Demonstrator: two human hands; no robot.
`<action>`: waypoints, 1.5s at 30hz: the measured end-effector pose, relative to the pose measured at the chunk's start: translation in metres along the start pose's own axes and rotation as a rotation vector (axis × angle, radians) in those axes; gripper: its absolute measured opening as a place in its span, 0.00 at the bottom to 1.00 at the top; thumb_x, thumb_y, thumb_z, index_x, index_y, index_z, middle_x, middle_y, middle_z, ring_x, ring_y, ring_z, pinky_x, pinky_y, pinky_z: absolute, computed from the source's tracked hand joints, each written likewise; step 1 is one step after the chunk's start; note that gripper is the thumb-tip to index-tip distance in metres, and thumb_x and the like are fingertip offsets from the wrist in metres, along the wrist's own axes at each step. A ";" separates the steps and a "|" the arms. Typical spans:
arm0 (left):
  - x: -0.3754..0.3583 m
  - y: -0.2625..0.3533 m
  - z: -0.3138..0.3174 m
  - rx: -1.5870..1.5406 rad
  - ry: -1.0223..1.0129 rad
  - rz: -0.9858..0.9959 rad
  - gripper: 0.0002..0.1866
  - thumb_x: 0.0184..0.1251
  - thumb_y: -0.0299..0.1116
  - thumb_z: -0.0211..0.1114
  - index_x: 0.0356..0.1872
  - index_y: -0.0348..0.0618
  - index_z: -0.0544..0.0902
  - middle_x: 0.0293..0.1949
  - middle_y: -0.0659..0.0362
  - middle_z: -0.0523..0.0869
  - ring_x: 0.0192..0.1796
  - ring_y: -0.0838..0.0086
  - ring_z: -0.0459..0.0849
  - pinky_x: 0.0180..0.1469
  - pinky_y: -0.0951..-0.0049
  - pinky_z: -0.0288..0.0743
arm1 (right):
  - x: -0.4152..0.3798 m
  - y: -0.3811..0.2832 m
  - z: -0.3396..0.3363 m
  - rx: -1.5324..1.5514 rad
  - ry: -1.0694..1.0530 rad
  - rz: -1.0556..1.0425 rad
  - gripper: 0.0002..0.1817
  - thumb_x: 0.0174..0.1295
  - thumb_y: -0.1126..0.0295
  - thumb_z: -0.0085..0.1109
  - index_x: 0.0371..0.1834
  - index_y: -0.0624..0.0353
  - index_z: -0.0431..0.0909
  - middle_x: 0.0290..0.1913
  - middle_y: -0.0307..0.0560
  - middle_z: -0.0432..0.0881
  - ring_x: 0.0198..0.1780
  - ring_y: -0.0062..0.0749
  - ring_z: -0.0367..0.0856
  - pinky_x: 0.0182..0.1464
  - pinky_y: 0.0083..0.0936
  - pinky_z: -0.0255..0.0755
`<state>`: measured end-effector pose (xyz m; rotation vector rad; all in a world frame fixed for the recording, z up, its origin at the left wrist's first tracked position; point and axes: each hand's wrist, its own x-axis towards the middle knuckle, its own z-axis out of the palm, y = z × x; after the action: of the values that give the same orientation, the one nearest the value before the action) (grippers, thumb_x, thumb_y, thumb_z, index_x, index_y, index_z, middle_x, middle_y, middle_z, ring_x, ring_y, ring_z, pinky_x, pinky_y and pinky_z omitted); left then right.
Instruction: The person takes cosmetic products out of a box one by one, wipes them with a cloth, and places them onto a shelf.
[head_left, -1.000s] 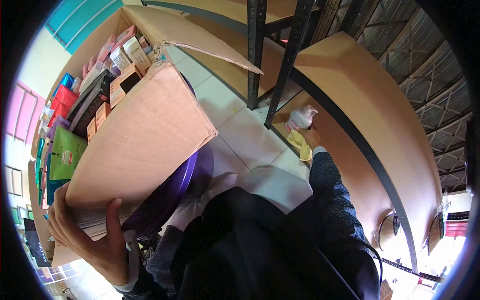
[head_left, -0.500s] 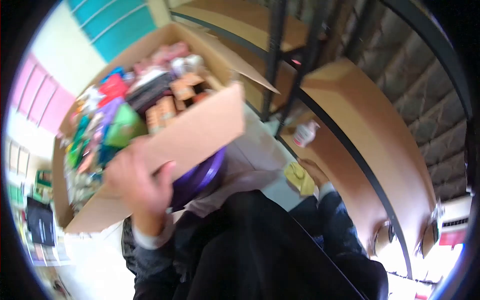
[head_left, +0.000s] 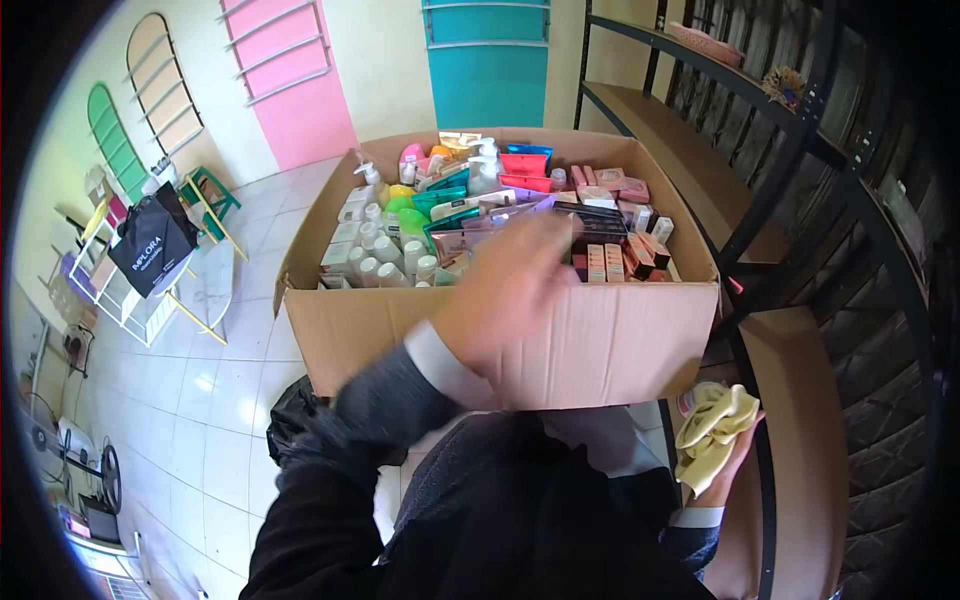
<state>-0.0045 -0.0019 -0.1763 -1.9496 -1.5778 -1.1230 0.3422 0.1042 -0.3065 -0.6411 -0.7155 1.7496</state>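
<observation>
A large cardboard box full of bottles, tubes and small cartons stands in front of me. Blurred by motion, my left hand is over the near edge of the box, in front of its contents; its fingers are smeared and I cannot tell what they touch. On the right, my right hand holds a crumpled yellow cloth beside the lower shelf. A whitish bottle shows partly behind the cloth. White pump bottles and orange-pink cartons lie inside the box.
Black-framed shelving with brown boards runs along the right. A black plastic bag lies on the tiled floor left of the box. Farther left are a black tote bag, a white rack and a green stool.
The view has turned and levelled, so the box now appears upright and central. My left hand is no longer at the box's left flap. The cloth is still in my right hand.
</observation>
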 end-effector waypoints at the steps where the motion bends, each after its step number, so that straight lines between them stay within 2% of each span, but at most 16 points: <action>1: 0.013 -0.019 -0.018 0.147 0.025 -0.030 0.22 0.56 0.27 0.62 0.54 0.37 0.72 0.49 0.47 0.76 0.52 0.53 0.73 0.54 0.57 0.68 | -0.009 -0.010 0.004 -0.030 -0.073 -0.021 0.34 0.65 0.38 0.33 0.54 0.56 0.70 0.49 0.49 0.76 0.47 0.40 0.77 0.48 0.35 0.75; 3: 0.046 -0.062 -0.043 0.410 0.092 -0.019 0.17 0.53 0.25 0.62 0.46 0.36 0.77 0.47 0.47 0.78 0.50 0.54 0.74 0.54 0.60 0.68 | -0.025 -0.020 0.028 -0.034 -0.014 -0.061 0.34 0.65 0.38 0.33 0.54 0.58 0.70 0.48 0.48 0.76 0.45 0.39 0.78 0.47 0.34 0.75; 7: 0.084 -0.152 -0.028 0.559 -0.220 -0.074 0.18 0.53 0.27 0.63 0.47 0.35 0.77 0.46 0.49 0.80 0.50 0.57 0.76 0.53 0.63 0.71 | -0.043 -0.030 0.049 -0.032 0.034 -0.087 0.36 0.65 0.38 0.33 0.57 0.60 0.69 0.47 0.49 0.77 0.40 0.40 0.79 0.41 0.33 0.77; 9: 0.088 -0.170 -0.009 0.509 -0.669 -0.314 0.21 0.52 0.33 0.65 0.49 0.39 0.78 0.49 0.50 0.79 0.52 0.57 0.77 0.54 0.64 0.71 | -0.049 -0.033 0.054 -0.021 -0.009 -0.071 0.35 0.65 0.38 0.34 0.56 0.60 0.69 0.47 0.50 0.77 0.41 0.40 0.79 0.41 0.34 0.77; 11: 0.084 -0.172 0.001 0.432 -0.739 -0.322 0.24 0.49 0.37 0.67 0.50 0.45 0.78 0.49 0.50 0.80 0.52 0.57 0.78 0.54 0.64 0.71 | -0.054 -0.037 0.045 0.000 -0.033 -0.067 0.36 0.64 0.38 0.34 0.56 0.60 0.69 0.47 0.51 0.77 0.40 0.42 0.79 0.40 0.35 0.77; 19: 0.075 -0.209 0.015 0.254 -0.607 -0.295 0.26 0.40 0.38 0.73 0.46 0.44 0.81 0.43 0.48 0.83 0.47 0.56 0.81 0.51 0.64 0.73 | -0.060 -0.036 -0.001 0.078 0.033 -0.069 0.34 0.66 0.40 0.33 0.56 0.60 0.68 0.48 0.51 0.77 0.43 0.44 0.79 0.44 0.38 0.76; 23: 0.084 -0.226 0.000 -0.014 -0.347 -0.407 0.32 0.38 0.36 0.76 0.49 0.34 0.78 0.43 0.46 0.83 0.46 0.60 0.82 0.51 0.67 0.73 | -0.062 -0.035 -0.002 0.050 -0.036 -0.072 0.33 0.66 0.41 0.34 0.57 0.59 0.68 0.48 0.51 0.77 0.44 0.43 0.78 0.46 0.37 0.76; 29: 0.135 -0.151 -0.052 -0.546 0.092 -0.317 0.22 0.48 0.32 0.74 0.45 0.31 0.80 0.39 0.51 0.85 0.39 0.70 0.84 0.42 0.74 0.77 | -0.056 -0.044 0.042 0.122 -0.009 -0.067 0.33 0.65 0.39 0.36 0.52 0.58 0.72 0.44 0.49 0.79 0.42 0.42 0.79 0.44 0.36 0.76; 30: 0.141 -0.126 -0.060 -0.561 0.206 -0.278 0.20 0.50 0.31 0.72 0.44 0.32 0.80 0.37 0.53 0.85 0.38 0.73 0.84 0.41 0.76 0.77 | -0.057 -0.052 0.060 0.120 -0.167 -0.076 0.32 0.64 0.39 0.37 0.49 0.58 0.73 0.42 0.48 0.80 0.41 0.42 0.79 0.43 0.35 0.76; 35: 0.149 -0.019 -0.064 -0.901 0.428 -0.234 0.15 0.55 0.30 0.70 0.42 0.33 0.80 0.34 0.57 0.84 0.34 0.78 0.82 0.38 0.79 0.76 | -0.021 -0.083 0.119 0.132 -0.101 -0.452 0.31 0.67 0.43 0.36 0.58 0.58 0.68 0.50 0.49 0.77 0.49 0.36 0.77 0.51 0.33 0.73; 36: 0.145 0.001 -0.057 -1.023 0.397 -0.244 0.14 0.55 0.30 0.69 0.41 0.33 0.80 0.33 0.58 0.84 0.34 0.79 0.82 0.38 0.80 0.75 | -0.005 -0.086 0.124 -0.259 -0.059 -0.826 0.30 0.68 0.44 0.36 0.58 0.59 0.68 0.52 0.49 0.76 0.51 0.35 0.76 0.54 0.31 0.72; 37: 0.139 0.021 -0.048 -1.144 0.363 -0.256 0.14 0.56 0.30 0.69 0.41 0.33 0.80 0.33 0.59 0.84 0.34 0.79 0.81 0.38 0.80 0.75 | -0.011 -0.092 0.159 -0.295 -0.097 -1.037 0.21 0.69 0.58 0.41 0.55 0.63 0.70 0.55 0.48 0.73 0.55 0.31 0.72 0.59 0.27 0.64; 38: 0.130 0.038 -0.034 -1.210 0.354 -0.274 0.13 0.56 0.30 0.69 0.40 0.34 0.80 0.33 0.59 0.83 0.34 0.80 0.81 0.39 0.80 0.74 | -0.018 -0.095 0.186 -0.209 -0.151 -0.987 0.19 0.64 0.65 0.50 0.55 0.62 0.71 0.57 0.49 0.71 0.58 0.33 0.69 0.61 0.29 0.61; 40: 0.112 0.075 -0.006 -1.330 0.379 -0.340 0.13 0.57 0.29 0.68 0.41 0.33 0.79 0.36 0.59 0.83 0.36 0.80 0.80 0.42 0.81 0.73 | -0.009 -0.098 0.212 -0.818 -0.104 -1.627 0.18 0.53 0.66 0.62 0.48 0.54 0.79 0.53 0.51 0.72 0.55 0.42 0.70 0.58 0.33 0.62; 41: 0.104 0.093 0.003 -1.361 0.437 -0.325 0.13 0.58 0.29 0.67 0.43 0.33 0.79 0.37 0.59 0.83 0.38 0.79 0.80 0.44 0.80 0.73 | -0.020 -0.093 0.225 -1.104 -0.138 -1.619 0.17 0.51 0.61 0.64 0.46 0.48 0.81 0.52 0.52 0.72 0.52 0.47 0.70 0.56 0.37 0.63; 45: 0.090 0.090 0.019 -1.429 0.395 -0.287 0.14 0.62 0.30 0.63 0.46 0.33 0.77 0.40 0.55 0.83 0.41 0.75 0.81 0.47 0.76 0.74 | -0.033 -0.074 0.196 -1.176 -0.220 -1.431 0.22 0.45 0.65 0.68 0.48 0.43 0.81 0.50 0.50 0.72 0.50 0.45 0.72 0.51 0.35 0.68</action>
<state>0.0909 0.0424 -0.1019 -1.8554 -0.7819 -3.0662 0.2564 0.0598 -0.1183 -0.4145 -1.7770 -0.0514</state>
